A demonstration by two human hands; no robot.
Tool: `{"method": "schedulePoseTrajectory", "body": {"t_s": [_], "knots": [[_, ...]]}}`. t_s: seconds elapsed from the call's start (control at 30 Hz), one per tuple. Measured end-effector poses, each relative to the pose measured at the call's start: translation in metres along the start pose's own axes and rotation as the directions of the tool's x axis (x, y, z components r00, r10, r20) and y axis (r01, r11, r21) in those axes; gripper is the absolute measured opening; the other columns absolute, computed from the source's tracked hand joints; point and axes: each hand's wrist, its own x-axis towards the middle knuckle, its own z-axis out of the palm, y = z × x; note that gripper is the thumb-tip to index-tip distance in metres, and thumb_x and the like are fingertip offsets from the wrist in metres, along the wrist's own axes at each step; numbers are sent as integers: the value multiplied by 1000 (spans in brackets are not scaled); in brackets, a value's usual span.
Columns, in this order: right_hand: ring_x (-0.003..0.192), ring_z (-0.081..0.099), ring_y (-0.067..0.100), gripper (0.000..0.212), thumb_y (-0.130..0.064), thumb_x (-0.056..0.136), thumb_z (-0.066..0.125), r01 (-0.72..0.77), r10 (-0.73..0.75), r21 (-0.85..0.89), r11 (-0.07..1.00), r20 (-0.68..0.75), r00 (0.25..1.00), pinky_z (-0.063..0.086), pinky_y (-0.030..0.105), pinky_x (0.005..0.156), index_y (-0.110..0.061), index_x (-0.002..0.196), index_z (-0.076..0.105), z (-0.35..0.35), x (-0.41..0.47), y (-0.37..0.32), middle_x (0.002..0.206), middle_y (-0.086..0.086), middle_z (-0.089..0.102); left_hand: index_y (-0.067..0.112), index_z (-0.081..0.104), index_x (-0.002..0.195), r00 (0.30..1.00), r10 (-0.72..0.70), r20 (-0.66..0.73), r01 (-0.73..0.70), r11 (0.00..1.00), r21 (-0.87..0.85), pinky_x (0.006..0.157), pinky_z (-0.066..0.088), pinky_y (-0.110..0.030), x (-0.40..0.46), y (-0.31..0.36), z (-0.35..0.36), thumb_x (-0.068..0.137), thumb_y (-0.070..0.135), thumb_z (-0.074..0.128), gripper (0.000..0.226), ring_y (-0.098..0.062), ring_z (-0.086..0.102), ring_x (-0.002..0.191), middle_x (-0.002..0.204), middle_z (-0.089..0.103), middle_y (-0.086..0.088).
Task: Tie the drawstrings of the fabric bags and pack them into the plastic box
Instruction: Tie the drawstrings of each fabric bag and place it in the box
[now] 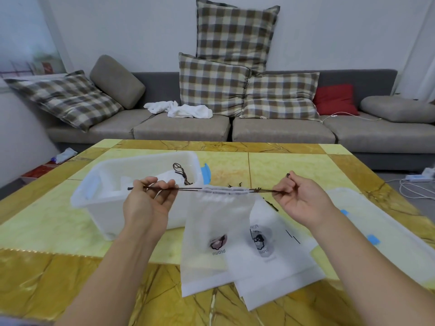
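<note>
Hands (150, 196) (299, 198) stretch "broun" bag's (211, 231) drawstrings (188, 189).

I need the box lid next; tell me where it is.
In the head view the lid lies flat on the table at the right edge, just right of the right hand and beside the flat bags.

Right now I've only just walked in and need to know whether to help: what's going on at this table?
A person is closing a white fabric bag. The left hand and right hand each pinch an end of its dark drawstring, pulled out sideways so the bag's mouth is gathered. No knot shows yet. More bags lie flat on the table. The plastic box already holds at least one bag.
</note>
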Motion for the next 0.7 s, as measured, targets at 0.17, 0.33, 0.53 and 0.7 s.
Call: {"method": "schedulePoseTrajectory", "body": {"t_s": [0.17,0.33,0.53,0.7], "knots": [[39,22,9,29,-16,108,37,74,-89,-174,982,-82,993,24,19,39,-17,79,37,-21,9,-35,52,-5,27,16,40,66,997,32,-72,-33,999,-24,42,31,-21,12,31,-18,105,20,23,43,-13,24,41,59,22,2],[43,18,8,28,-15,108,40,145,-193,-355,923,-103,976,17,19,38,-17,80,40,-26,10,-41,52,-6,26,18,33,62,987,158,-27,-142,941,306,40,14,-24,9,25,-7,108,43,24,53,-14,13,44,52,18,5],[50,20,9,26,-24,105,51,200,-46,-713,672,230,972,21,18,39,-12,82,48,8,-19,-8,60,-4,28,22,26,63,978,-78,195,-20,890,455,47,4,-24,-26,-5,23,99,33,24,37,-14,4,53,56,15,5],[57,38,13,19,-16,100,54,371,97,-711,598,523,847,35,20,50,-6,85,58,52,-56,30,65,2,48,19,35,70,881,-238,408,-20,844,536,47,8,-27,-59,-37,49,92,7,26,26,-15,9,57,63,20,1]]}}
